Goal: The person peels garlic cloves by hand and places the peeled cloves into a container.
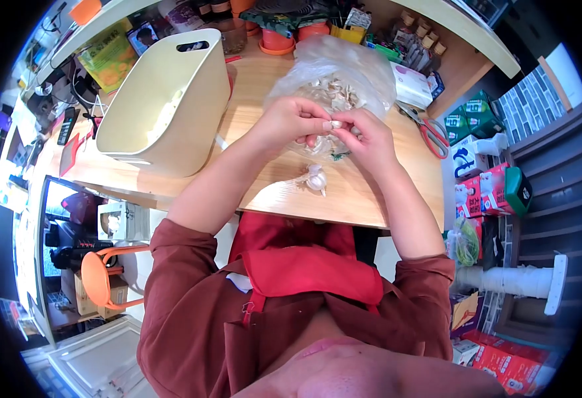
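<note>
Two bare hands, fingertips pinched together over one small whitish clove (335, 125): left hand (296, 121) on one side, right hand (365, 132) on the other, both narrow, at the near side of one clear plastic bag (364, 69). Papery pieces (334, 91) in bag, too many to count. One garlic bulb (316, 179) on the table (397, 199), between hands and front edge. One cream bin (172, 149) to the left, pale bits inside, uncounted; one pair of scissors (435, 138) near the right edge. Bare wood runs between bin and bulb, also from bulb to right edge
</note>
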Motion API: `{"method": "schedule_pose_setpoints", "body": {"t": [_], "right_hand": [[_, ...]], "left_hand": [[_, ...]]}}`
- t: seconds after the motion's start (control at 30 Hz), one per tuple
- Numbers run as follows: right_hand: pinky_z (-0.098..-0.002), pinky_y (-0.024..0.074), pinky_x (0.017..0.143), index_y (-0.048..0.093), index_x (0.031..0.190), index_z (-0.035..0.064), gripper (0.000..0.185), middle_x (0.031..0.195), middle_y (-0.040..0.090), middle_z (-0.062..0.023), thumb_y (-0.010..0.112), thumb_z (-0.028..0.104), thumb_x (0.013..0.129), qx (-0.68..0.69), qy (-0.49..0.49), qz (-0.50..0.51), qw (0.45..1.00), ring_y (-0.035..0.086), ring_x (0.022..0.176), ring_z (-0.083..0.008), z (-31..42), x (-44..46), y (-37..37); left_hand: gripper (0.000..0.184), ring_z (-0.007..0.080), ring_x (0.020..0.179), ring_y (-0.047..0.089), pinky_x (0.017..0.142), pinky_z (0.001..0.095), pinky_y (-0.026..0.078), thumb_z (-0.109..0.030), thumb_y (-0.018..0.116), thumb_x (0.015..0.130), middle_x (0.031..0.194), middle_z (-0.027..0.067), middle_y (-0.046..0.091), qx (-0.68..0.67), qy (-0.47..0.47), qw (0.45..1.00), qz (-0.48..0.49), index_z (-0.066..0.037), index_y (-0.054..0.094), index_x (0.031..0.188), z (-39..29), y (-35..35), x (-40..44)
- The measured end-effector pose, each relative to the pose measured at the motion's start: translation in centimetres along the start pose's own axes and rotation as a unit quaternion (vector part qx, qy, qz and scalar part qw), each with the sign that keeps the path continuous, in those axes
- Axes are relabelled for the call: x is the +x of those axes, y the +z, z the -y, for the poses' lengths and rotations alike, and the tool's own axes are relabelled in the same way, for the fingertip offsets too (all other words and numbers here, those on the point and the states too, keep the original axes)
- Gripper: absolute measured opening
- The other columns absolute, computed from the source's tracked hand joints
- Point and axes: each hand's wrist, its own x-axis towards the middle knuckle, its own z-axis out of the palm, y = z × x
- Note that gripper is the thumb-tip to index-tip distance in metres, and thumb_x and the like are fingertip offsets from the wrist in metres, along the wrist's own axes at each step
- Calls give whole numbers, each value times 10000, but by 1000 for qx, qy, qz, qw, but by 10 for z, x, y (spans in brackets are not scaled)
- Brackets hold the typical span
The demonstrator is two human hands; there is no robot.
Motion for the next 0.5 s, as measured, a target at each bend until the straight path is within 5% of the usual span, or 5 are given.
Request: {"method": "schedule_pose_setpoints", "body": {"t": [0.5], "right_hand": [[-308,464,618,618,869,82,204,762,558,-74,690,53,682,-52,-60,20,997,564,715,-236,2,-2,-2]], "left_hand": [[88,62,534,478,477,183,363,-35,676,729,676,29,594,14,-18,1000,-2,-2,627,795,6,-5,3]]}}
